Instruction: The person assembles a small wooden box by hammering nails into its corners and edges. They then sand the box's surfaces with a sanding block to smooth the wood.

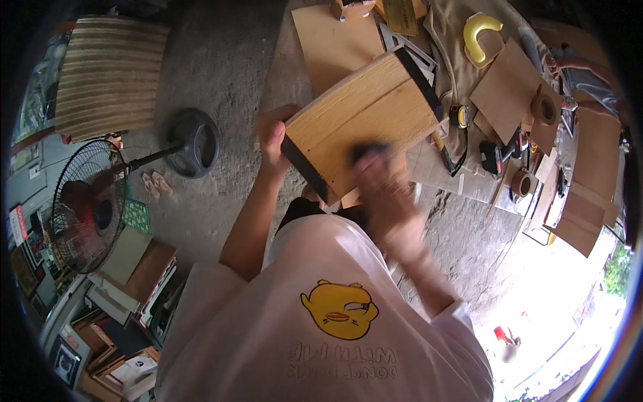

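Wooden panel (362, 107), one, pale-faced, dark bands at two opposite ends; I see it tilted in front of the white shirt (321, 268), above the lap; left hand (273, 141) clasped on its left edge, thumb uppermost; right hand (388, 201) blurred, fingers bent over a small dark block (370, 153) against the face; handling, by my judgement: stiff, moderately light, dry rather than slippery, corners liable to chip; best hold, I judge, the long edges, clear of the rubbed face.
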Tool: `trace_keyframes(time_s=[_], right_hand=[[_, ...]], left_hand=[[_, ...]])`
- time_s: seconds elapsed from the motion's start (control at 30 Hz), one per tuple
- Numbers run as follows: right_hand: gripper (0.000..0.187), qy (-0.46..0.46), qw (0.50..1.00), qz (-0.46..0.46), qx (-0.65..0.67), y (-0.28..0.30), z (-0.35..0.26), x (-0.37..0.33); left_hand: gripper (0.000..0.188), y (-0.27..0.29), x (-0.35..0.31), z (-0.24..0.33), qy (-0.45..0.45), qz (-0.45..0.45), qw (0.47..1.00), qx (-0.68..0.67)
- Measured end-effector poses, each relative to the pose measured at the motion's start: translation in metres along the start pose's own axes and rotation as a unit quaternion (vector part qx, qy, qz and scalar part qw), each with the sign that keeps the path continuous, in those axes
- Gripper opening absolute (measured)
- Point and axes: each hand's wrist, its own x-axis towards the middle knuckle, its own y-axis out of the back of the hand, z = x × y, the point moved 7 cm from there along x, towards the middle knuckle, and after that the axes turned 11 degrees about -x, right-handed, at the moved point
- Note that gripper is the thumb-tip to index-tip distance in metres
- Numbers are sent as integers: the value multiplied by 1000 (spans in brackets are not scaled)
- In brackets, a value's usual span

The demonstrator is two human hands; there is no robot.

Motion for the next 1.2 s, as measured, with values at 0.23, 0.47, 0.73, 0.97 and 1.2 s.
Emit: trace_keyframes(time_s=[0.23,0.47,0.73,0.97,1.2], right_hand=[[46,43,998,-10,34,2,-38,-2],[49,-46,997,49,-26,10,9,15],[49,-80,993,80,-27,16,40,27],[56,-122,990,60,46,0,36,10],[52,37,998,10,39,10,-21,5]], left_hand=[[82,5,1,-6,-3,-12,999,-34],[77,9,-2,-17,17,20,996,-90],[77,13,-6,-12,-82,-2,995,-60],[69,12,-1,-7,-37,-16,998,-44],[69,5,1,-9,-17,-12,997,-69]])
